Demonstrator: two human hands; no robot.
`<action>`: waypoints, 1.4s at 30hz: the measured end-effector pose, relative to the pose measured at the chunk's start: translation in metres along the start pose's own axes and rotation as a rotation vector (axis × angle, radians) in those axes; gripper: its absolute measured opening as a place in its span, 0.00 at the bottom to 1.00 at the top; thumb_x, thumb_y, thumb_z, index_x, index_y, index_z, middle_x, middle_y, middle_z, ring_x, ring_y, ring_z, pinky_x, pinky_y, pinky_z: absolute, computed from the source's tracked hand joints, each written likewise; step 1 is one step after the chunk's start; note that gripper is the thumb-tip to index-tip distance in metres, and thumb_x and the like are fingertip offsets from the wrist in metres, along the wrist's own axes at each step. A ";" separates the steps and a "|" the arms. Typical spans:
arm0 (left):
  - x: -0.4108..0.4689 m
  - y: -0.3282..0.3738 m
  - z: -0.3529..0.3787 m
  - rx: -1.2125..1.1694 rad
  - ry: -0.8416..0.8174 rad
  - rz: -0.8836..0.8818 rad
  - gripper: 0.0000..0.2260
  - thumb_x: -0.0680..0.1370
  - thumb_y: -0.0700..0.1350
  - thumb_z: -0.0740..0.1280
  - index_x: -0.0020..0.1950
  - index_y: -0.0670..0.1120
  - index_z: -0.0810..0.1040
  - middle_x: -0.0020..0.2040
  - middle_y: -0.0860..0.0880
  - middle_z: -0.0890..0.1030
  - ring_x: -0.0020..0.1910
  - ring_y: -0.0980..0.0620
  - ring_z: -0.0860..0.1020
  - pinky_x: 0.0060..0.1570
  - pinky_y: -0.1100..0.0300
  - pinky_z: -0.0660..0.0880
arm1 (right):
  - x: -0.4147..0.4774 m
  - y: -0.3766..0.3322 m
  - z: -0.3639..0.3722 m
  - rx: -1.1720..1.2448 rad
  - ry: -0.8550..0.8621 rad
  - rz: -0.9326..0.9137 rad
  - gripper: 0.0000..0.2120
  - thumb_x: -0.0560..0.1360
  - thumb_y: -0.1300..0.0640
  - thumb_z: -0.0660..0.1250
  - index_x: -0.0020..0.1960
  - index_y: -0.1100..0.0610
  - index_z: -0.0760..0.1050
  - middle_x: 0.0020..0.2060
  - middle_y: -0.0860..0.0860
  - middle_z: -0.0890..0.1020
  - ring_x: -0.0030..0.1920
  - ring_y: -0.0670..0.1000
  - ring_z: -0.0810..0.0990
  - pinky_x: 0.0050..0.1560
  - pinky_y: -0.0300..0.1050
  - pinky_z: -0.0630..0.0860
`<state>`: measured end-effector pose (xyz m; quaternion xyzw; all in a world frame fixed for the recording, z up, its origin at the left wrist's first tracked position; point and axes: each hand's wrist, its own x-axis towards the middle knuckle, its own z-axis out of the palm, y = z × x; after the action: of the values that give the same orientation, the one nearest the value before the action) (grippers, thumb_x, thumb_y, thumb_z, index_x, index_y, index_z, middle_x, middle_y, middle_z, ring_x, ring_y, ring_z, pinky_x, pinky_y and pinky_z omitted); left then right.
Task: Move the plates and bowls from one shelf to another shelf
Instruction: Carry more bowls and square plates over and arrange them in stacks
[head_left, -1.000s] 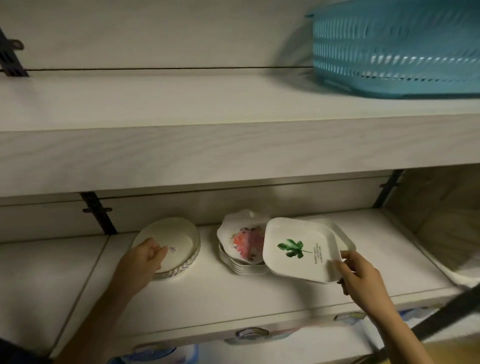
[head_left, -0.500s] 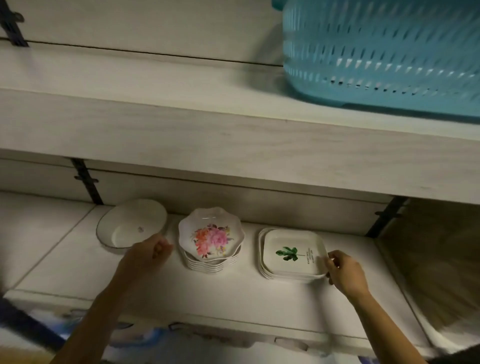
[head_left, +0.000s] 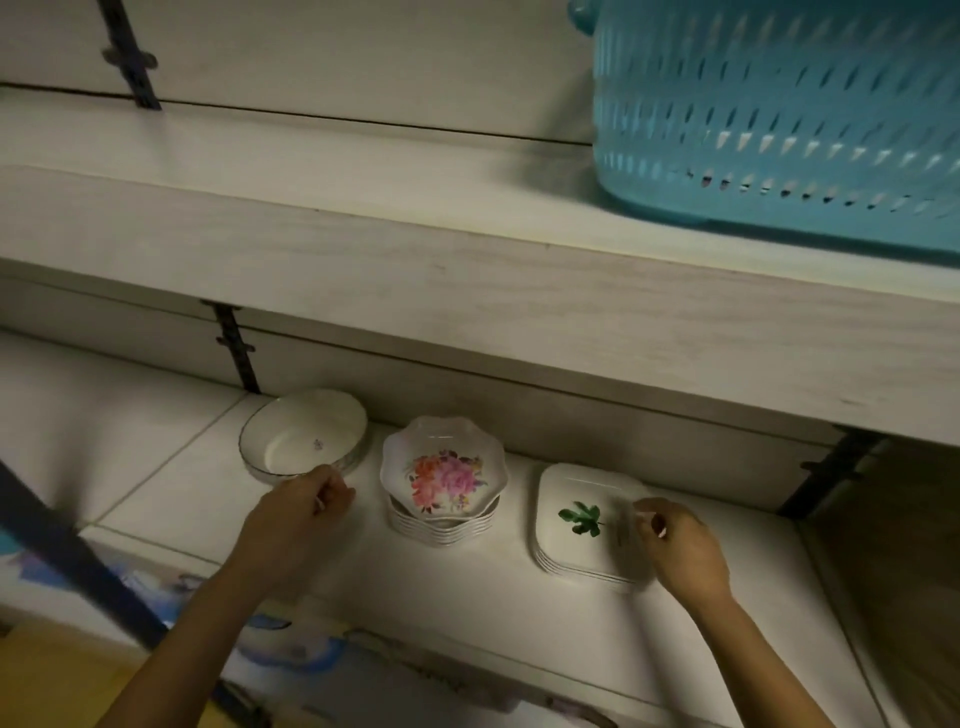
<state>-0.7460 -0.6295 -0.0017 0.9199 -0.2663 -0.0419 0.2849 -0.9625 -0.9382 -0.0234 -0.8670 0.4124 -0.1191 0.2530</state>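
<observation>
Three sets of dishes stand on the lower shelf (head_left: 519, 613). A round white bowl (head_left: 304, 436) is at the left, a stack of scalloped floral bowls (head_left: 444, 480) in the middle, and a stack of square plates with a green leaf (head_left: 582, 519) at the right. My left hand (head_left: 298, 512) has its fingers curled at the round bowl's front rim and touches it. My right hand (head_left: 680, 545) hovers at the right edge of the square stack with curled fingers. Whether it grips the top plate is unclear.
The upper shelf (head_left: 363, 270) overhangs the dishes, and a turquoise perforated basket (head_left: 779, 114) sits on its right part. Black brackets (head_left: 236, 353) run up the back wall. A dark strap (head_left: 78, 566) crosses the lower left. A wooden side panel (head_left: 893, 545) closes the right end.
The square plate in my right hand came down onto its stack. My left hand set the round bowl on the shelf and stays at its rim. The view shifted left and closer.
</observation>
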 end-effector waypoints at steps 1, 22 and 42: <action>-0.002 0.001 -0.001 0.014 0.009 -0.001 0.07 0.78 0.47 0.61 0.45 0.45 0.75 0.40 0.47 0.79 0.37 0.51 0.75 0.38 0.60 0.72 | 0.000 -0.005 0.001 -0.017 -0.015 -0.051 0.11 0.77 0.52 0.60 0.56 0.50 0.77 0.47 0.51 0.78 0.44 0.52 0.78 0.40 0.42 0.70; -0.080 -0.107 -0.103 0.078 0.226 -0.211 0.09 0.78 0.49 0.60 0.46 0.45 0.74 0.42 0.46 0.81 0.42 0.45 0.79 0.44 0.50 0.78 | -0.072 -0.237 0.094 -0.115 -0.247 -0.759 0.10 0.77 0.52 0.60 0.55 0.48 0.78 0.49 0.45 0.82 0.45 0.46 0.79 0.45 0.43 0.77; -0.090 -0.389 -0.286 0.263 0.209 -0.224 0.08 0.78 0.52 0.59 0.50 0.48 0.73 0.51 0.50 0.81 0.44 0.55 0.77 0.36 0.69 0.70 | -0.209 -0.527 0.258 -0.020 -0.353 -0.934 0.12 0.78 0.54 0.58 0.60 0.50 0.73 0.55 0.46 0.79 0.51 0.47 0.79 0.49 0.41 0.77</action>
<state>-0.5766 -0.1695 0.0174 0.9724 -0.1342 0.0575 0.1822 -0.6422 -0.4086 0.0426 -0.9684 -0.0678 -0.0671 0.2305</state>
